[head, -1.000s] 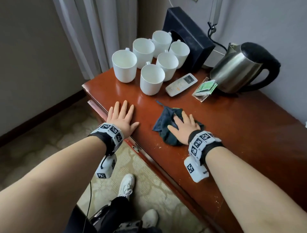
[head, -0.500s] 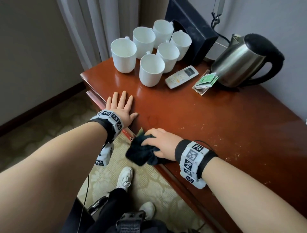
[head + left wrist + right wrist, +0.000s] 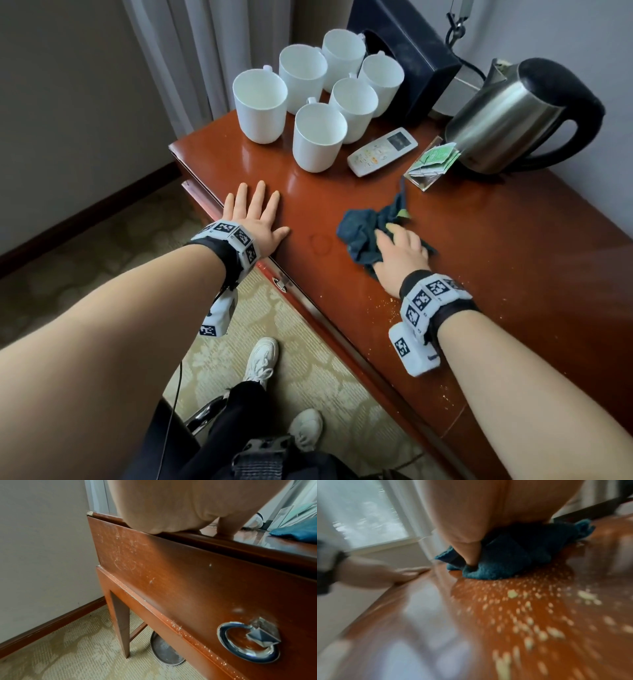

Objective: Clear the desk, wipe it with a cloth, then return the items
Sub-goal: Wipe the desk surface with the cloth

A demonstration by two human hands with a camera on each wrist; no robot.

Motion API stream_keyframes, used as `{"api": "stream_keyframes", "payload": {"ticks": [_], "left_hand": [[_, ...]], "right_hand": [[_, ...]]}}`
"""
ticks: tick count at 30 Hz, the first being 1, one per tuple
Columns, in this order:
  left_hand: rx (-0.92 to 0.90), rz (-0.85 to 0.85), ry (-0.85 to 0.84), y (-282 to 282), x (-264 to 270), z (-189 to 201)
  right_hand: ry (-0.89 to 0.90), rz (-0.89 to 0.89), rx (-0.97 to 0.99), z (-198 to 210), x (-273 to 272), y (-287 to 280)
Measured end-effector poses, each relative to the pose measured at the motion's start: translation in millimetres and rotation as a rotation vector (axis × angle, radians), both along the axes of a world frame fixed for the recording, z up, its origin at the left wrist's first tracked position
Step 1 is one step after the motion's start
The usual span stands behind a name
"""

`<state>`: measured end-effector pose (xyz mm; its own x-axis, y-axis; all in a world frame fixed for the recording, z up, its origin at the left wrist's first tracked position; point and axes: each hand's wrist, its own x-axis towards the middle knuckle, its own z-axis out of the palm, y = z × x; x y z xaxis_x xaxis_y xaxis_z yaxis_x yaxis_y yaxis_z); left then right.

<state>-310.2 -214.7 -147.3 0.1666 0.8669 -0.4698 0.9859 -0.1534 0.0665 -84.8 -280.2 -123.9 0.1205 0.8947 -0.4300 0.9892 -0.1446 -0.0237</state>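
Note:
A crumpled dark blue cloth (image 3: pixel 359 233) lies on the glossy red-brown desk (image 3: pixel 496 257), about mid-width. My right hand (image 3: pixel 400 246) presses down on it, palm down with the fingers laid over the fabric. In the blurred right wrist view the thumb (image 3: pixel 471 555) digs into the cloth (image 3: pixel 505 561). My left hand (image 3: pixel 255 216) lies flat with spread fingers on the desk's front left corner and holds nothing. Pale crumbs (image 3: pixel 394 301) speckle the wood beside my right wrist, and the crumbs (image 3: pixel 522 615) also show in the right wrist view.
Several white mugs (image 3: pixel 318 137) cluster at the back left. A white remote (image 3: pixel 382 151), a clear holder of green sachets (image 3: pixel 433 164), a steel kettle (image 3: pixel 507 120) and a black box (image 3: pixel 411 61) stand behind the cloth. A ring pull (image 3: pixel 248 642) hangs on the drawer front.
My right hand dragged the cloth to the front edge of the desk, then pushed it back out toward the remote. The left hand stayed flat on its corner.

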Motion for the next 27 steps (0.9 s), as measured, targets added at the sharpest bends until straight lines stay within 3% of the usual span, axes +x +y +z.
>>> {"api": "stream_keyframes", "payload": {"ticks": [7,9,11,16,19,22,27], "left_hand": [[-0.005,0.003,0.003,-1.2,0.3,2.2],[-0.010,0.002,0.007,-1.9,0.4,2.6],[-0.001,0.006,0.007,-2.2,0.8,1.8],[0.018,0.005,0.003,-2.6,0.3,-1.1],[0.034,0.000,-0.001,-3.5,-0.6,-3.4],[0.045,-0.002,-0.005,-3.1,-0.8,-3.8],[0.052,0.004,-0.005,-5.2,0.1,-2.3]], "right_hand": [[0.263,0.638,-0.121,17.7,-39.5,-44.5],[0.290,0.752,-0.193,24.2,-41.2,-43.8],[0.324,0.652,-0.183,32.2,-33.1,-34.7],[0.211,0.041,0.126,37.2,15.5,7.2],[0.102,-0.177,0.071,15.1,26.4,10.4],[0.075,-0.137,0.125,2.4,16.1,-1.5],[0.188,0.208,0.029,10.1,-10.7,-29.5]]}}
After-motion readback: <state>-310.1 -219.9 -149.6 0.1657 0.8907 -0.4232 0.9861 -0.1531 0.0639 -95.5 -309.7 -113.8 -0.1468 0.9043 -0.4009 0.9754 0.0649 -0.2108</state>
